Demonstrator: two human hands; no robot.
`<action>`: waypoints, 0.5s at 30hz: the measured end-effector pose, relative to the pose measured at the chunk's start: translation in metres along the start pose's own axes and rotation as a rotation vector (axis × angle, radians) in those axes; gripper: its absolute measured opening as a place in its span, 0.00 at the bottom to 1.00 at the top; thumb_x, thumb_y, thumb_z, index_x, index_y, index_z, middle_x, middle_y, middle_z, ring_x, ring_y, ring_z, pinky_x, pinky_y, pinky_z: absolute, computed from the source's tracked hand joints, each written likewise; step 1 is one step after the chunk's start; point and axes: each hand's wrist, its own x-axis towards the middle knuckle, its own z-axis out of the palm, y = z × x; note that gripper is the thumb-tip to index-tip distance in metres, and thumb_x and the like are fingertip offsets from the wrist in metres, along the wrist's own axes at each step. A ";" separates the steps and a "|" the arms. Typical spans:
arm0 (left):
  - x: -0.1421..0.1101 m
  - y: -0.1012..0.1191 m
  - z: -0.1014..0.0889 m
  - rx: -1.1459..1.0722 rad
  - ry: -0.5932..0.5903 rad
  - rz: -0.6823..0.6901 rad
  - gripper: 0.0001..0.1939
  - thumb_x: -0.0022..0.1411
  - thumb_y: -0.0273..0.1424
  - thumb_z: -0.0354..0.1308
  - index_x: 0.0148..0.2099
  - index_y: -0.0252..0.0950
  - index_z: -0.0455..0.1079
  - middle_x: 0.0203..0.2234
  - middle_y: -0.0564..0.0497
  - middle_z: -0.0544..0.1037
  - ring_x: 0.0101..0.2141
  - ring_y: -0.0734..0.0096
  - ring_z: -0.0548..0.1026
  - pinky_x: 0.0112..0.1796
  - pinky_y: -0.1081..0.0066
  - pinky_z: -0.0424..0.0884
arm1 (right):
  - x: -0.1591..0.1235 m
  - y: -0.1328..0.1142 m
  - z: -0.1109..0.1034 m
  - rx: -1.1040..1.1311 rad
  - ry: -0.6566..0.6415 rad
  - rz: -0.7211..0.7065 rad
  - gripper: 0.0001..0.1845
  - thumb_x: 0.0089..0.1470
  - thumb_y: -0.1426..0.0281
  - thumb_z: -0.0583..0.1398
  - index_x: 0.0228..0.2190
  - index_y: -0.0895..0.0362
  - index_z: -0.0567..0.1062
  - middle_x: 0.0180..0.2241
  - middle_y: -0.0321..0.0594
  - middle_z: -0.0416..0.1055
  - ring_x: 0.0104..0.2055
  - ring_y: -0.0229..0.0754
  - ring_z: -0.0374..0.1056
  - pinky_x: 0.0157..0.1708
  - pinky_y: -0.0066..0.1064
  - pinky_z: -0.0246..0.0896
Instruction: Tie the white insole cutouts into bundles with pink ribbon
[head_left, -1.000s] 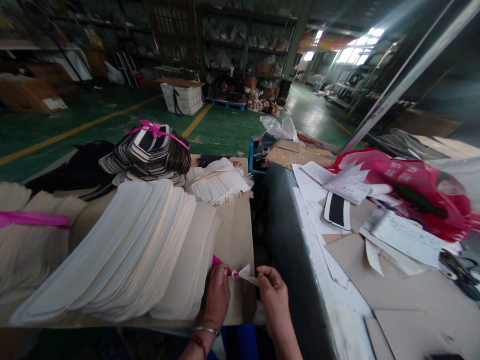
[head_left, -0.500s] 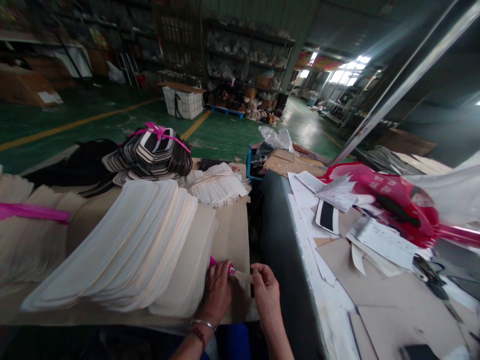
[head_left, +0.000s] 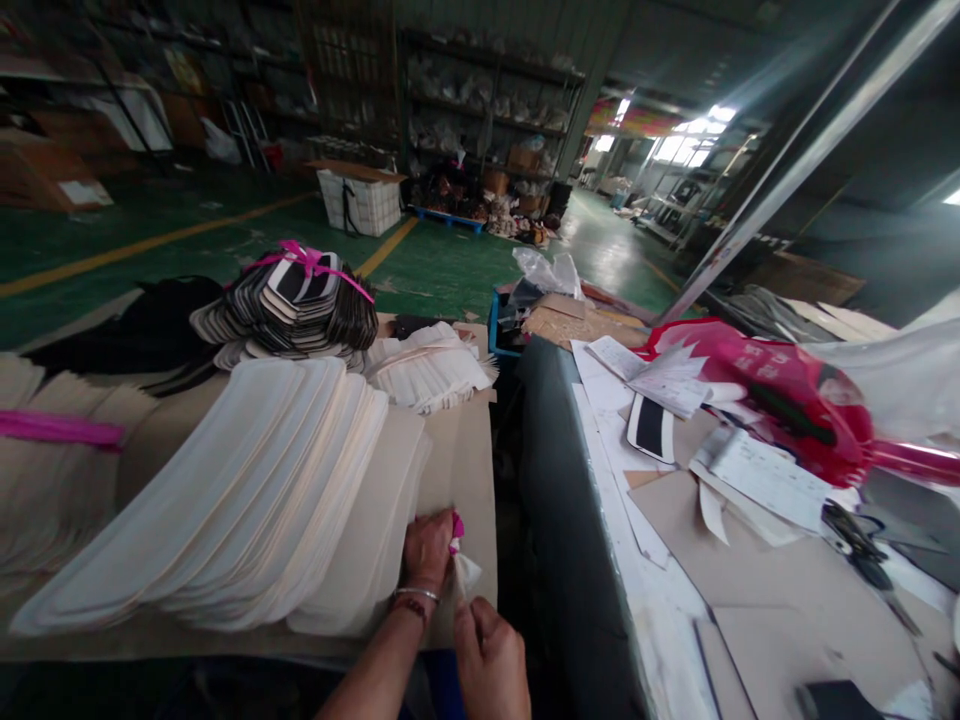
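**Pink tie and white strip in my 2 hands**

Brown cardboard covers the surface [head_left: 469, 470] in front of me, and on it lies a long fanned stack of cream cut pieces [head_left: 247, 500]. Behind it sit 1 bundle of black-and-white pieces [head_left: 292, 305] tied with pink ribbon and 1 smaller pile of white pieces [head_left: 431, 365]. At the far left, 1 more cream stack [head_left: 45, 480] carries a pink band.

The room is a warehouse with a green floor [head_left: 187, 235] marked by yellow lines and dark shelving along the back wall.

To my right, a second surface [head_left: 750, 590] holds loose papers, 1 red plastic bag [head_left: 757, 385] with white characters too blurred to read, and 1 pair of scissors [head_left: 855, 540].

My left hand [head_left: 427, 548] rests on the near end of the cream stack, its grip pinching a pink tie [head_left: 455, 525]. My right hand [head_left: 491, 660], nearer to me, grips the lower end of a white strip [head_left: 465, 575] that runs up to the pink tie.
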 end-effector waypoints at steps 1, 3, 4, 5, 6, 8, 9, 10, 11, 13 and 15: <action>0.001 -0.001 0.001 0.007 -0.002 -0.010 0.11 0.64 0.36 0.52 0.38 0.32 0.69 0.31 0.51 0.75 0.35 0.69 0.74 0.41 0.60 0.71 | -0.003 -0.002 0.004 0.032 0.023 -0.011 0.22 0.56 0.58 0.47 0.17 0.56 0.64 0.15 0.34 0.61 0.18 0.35 0.57 0.20 0.26 0.46; 0.000 -0.002 0.001 0.003 -0.002 -0.005 0.12 0.64 0.36 0.52 0.39 0.32 0.69 0.31 0.51 0.75 0.35 0.68 0.74 0.42 0.59 0.70 | -0.007 -0.005 0.008 0.079 0.060 -0.017 0.23 0.57 0.58 0.47 0.17 0.56 0.64 0.14 0.33 0.60 0.18 0.34 0.57 0.20 0.25 0.47; -0.001 -0.002 0.002 -0.006 -0.002 0.006 0.11 0.64 0.36 0.52 0.40 0.33 0.69 0.32 0.51 0.75 0.36 0.68 0.74 0.43 0.59 0.70 | -0.008 -0.007 0.009 0.097 0.070 -0.017 0.23 0.57 0.58 0.48 0.16 0.56 0.64 0.14 0.33 0.60 0.18 0.34 0.56 0.20 0.25 0.47; -0.002 -0.003 0.002 -0.016 -0.002 0.016 0.11 0.64 0.35 0.52 0.40 0.33 0.69 0.32 0.51 0.75 0.36 0.68 0.74 0.43 0.59 0.70 | -0.009 -0.008 0.010 0.112 0.076 -0.016 0.23 0.57 0.58 0.48 0.16 0.56 0.63 0.14 0.33 0.59 0.18 0.34 0.56 0.19 0.25 0.47; -0.002 -0.003 0.002 -0.026 -0.001 0.022 0.11 0.64 0.35 0.52 0.41 0.33 0.69 0.33 0.51 0.75 0.36 0.69 0.74 0.43 0.59 0.69 | -0.011 -0.009 0.010 0.125 0.079 -0.015 0.23 0.57 0.58 0.48 0.16 0.57 0.63 0.14 0.33 0.59 0.18 0.34 0.56 0.19 0.24 0.47; -0.002 -0.004 0.002 -0.036 0.002 0.017 0.11 0.64 0.35 0.52 0.41 0.33 0.69 0.33 0.51 0.75 0.36 0.69 0.74 0.43 0.60 0.69 | -0.013 -0.011 0.011 0.138 0.083 -0.019 0.24 0.57 0.57 0.48 0.16 0.57 0.63 0.14 0.33 0.58 0.17 0.34 0.55 0.19 0.24 0.46; -0.002 -0.004 0.002 -0.034 0.001 0.007 0.11 0.64 0.35 0.52 0.41 0.33 0.69 0.32 0.51 0.75 0.36 0.69 0.74 0.43 0.60 0.69 | -0.014 -0.012 0.012 0.139 0.085 -0.025 0.25 0.57 0.56 0.48 0.16 0.57 0.63 0.14 0.33 0.57 0.17 0.34 0.55 0.19 0.24 0.46; -0.001 -0.003 0.003 -0.030 0.000 -0.005 0.11 0.64 0.36 0.51 0.41 0.33 0.69 0.32 0.51 0.75 0.36 0.69 0.74 0.43 0.60 0.69 | -0.016 -0.014 0.012 0.139 0.089 -0.030 0.26 0.58 0.55 0.48 0.16 0.57 0.64 0.13 0.32 0.57 0.17 0.34 0.54 0.18 0.24 0.46; 0.000 -0.003 0.003 -0.023 -0.003 -0.016 0.11 0.64 0.36 0.51 0.41 0.33 0.69 0.32 0.51 0.75 0.36 0.69 0.74 0.43 0.60 0.70 | -0.017 -0.015 0.013 0.137 0.092 -0.036 0.27 0.58 0.54 0.47 0.16 0.57 0.64 0.13 0.32 0.56 0.16 0.33 0.54 0.18 0.25 0.45; 0.001 -0.002 0.003 -0.008 -0.017 -0.035 0.11 0.64 0.36 0.51 0.39 0.33 0.69 0.32 0.51 0.75 0.35 0.69 0.74 0.42 0.60 0.70 | -0.020 -0.017 0.014 0.126 0.095 -0.055 0.28 0.58 0.53 0.47 0.16 0.57 0.65 0.13 0.33 0.57 0.16 0.33 0.54 0.18 0.25 0.45; 0.002 -0.001 0.003 0.006 -0.036 -0.043 0.12 0.64 0.37 0.51 0.39 0.33 0.69 0.32 0.51 0.75 0.34 0.70 0.74 0.41 0.61 0.71 | -0.021 -0.019 0.015 0.086 0.099 -0.072 0.28 0.59 0.53 0.46 0.16 0.57 0.66 0.13 0.34 0.59 0.15 0.33 0.55 0.18 0.26 0.45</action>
